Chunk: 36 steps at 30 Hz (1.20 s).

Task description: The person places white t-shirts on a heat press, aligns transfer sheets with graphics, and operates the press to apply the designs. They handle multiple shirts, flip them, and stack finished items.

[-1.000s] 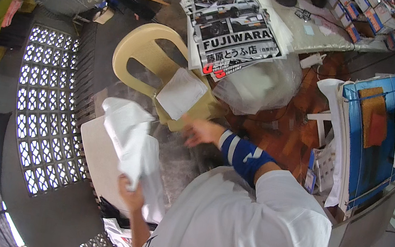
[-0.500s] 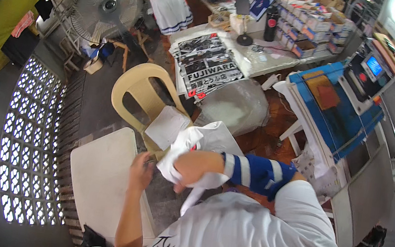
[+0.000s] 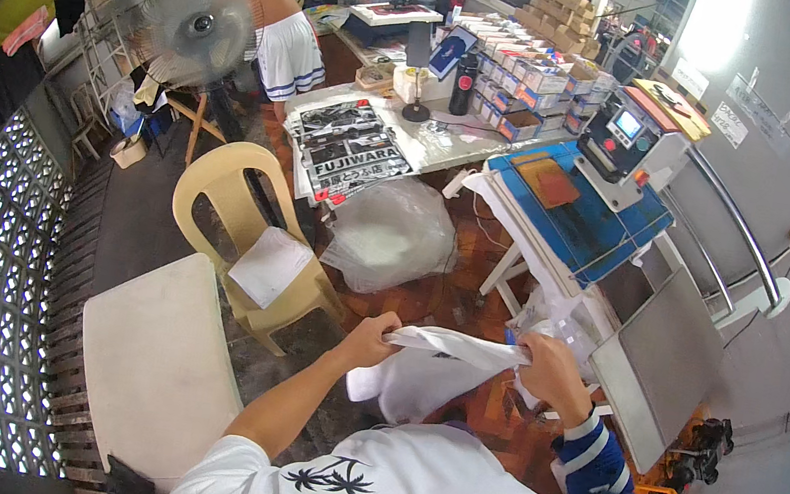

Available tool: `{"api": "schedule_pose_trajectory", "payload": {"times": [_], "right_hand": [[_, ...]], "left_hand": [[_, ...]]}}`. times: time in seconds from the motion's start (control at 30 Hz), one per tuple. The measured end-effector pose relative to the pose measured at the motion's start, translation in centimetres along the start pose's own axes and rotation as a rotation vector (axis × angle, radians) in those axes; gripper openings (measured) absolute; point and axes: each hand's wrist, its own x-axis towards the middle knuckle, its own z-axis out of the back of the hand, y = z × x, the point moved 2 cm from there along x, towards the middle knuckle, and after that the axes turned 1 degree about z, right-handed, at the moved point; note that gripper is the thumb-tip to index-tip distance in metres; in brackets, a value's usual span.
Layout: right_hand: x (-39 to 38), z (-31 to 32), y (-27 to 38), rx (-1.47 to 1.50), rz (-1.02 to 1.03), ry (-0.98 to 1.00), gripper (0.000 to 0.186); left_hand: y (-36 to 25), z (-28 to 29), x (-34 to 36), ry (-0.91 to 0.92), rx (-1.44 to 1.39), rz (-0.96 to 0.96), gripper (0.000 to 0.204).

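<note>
A white garment (image 3: 428, 373) hangs stretched between both my hands at chest height. My left hand (image 3: 370, 337) grips its left edge and my right hand (image 3: 552, 368) grips its right edge; the cloth sags below them. A blue-and-white sleeve covers my right forearm. Just right of my right hand stands the heat press (image 3: 582, 213) with a blue platen and a brown pad on it.
A beige plastic chair (image 3: 228, 213) with folded white cloth on its seat stands ahead left, beside a white table (image 3: 153, 354). A clear plastic bag (image 3: 392, 231) lies on the floor. Further back are a worktable with printed sheets (image 3: 348, 149), a fan (image 3: 194, 27) and another person (image 3: 280, 24).
My hands have moved apart and to the right, pulling the bunched garment out flat between them. The view has lifted from the floor and chair toward the press and worktable.
</note>
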Motion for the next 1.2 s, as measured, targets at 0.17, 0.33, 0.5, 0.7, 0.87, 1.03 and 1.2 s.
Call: {"api": "schedule_pose_trajectory", "payload": {"times": [0.17, 0.33, 0.5, 0.7, 0.87, 1.03, 1.2], "right_hand": [[-4.8, 4.2, -2.3, 0.149, -0.039, -0.378, 0.029], [-7.7, 8.7, -3.5, 0.355, 0.024, -0.546, 0.029], [-8.8, 5.0, -10.2, 0.295, 0.002, -0.392, 0.028], [-10.6, 4.0, -15.2, 0.539, -0.065, -0.298, 0.018], [-11.4, 4.0, -15.9, 0.564, 0.021, -0.250, 0.018], [-11.6, 4.3, -16.8, 0.480, 0.080, -0.185, 0.028], [-14.3, 8.9, -16.7, 0.449, 0.078, -0.338, 0.030]], "left_hand": [[-15.6, 2.8, -2.0, 0.091, 0.337, -0.145, 0.032], [-19.7, 5.4, -3.7, 0.178, 0.767, -0.006, 0.038], [-19.1, 3.2, -5.4, 0.104, 0.574, 0.301, 0.034], [-21.3, -1.5, -6.4, 0.004, 0.233, 0.216, 0.040], [-20.7, -3.7, -6.3, -0.238, 0.003, 0.303, 0.037], [-23.6, -2.8, -5.7, -0.303, 0.266, 0.220, 0.023], [-28.8, -0.3, -6.0, -0.209, 0.436, 0.023, 0.021]]}}
